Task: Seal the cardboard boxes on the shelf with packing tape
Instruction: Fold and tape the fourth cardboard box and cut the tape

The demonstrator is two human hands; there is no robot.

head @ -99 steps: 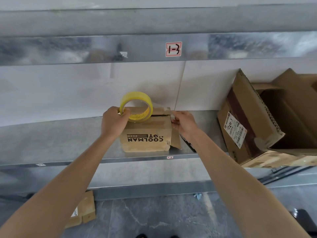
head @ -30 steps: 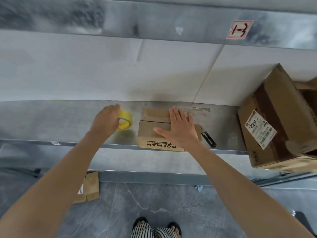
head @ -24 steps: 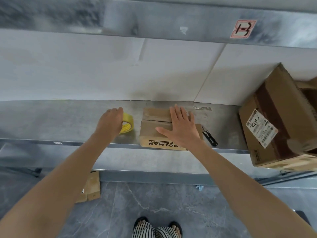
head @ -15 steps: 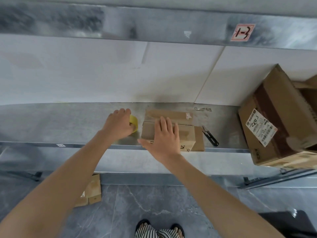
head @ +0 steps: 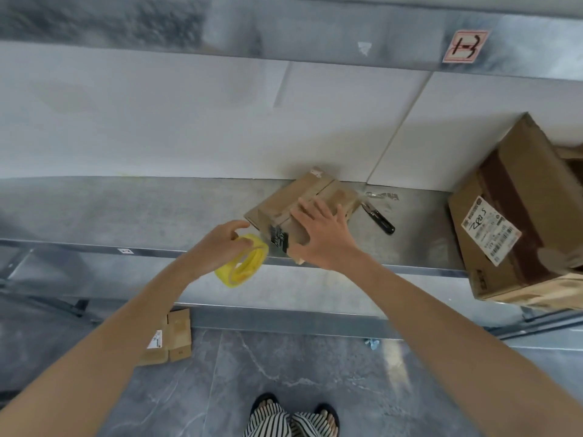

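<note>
1. L hand (head: 220, 244), frame centre: fingers curled round yellow packing-tape roll (head: 243, 266), held at front edge of grey metal shelf (head: 126, 212).
2. R hand (head: 325, 238): fingers straight and spread, flat on small brown cardboard box (head: 303, 197). Box sits skewed on shelf, centre-right, flaps down.
3. Black-handled snips (head: 380, 217) lie just right of small box.
4. Large brown cardboard box w/ white label (head: 504, 234) at right edge, tilted, well apart.

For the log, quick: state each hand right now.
Left hand: grips the yellow tape roll.
Right hand: open, fingers spread flat on the small cardboard box.
</note>
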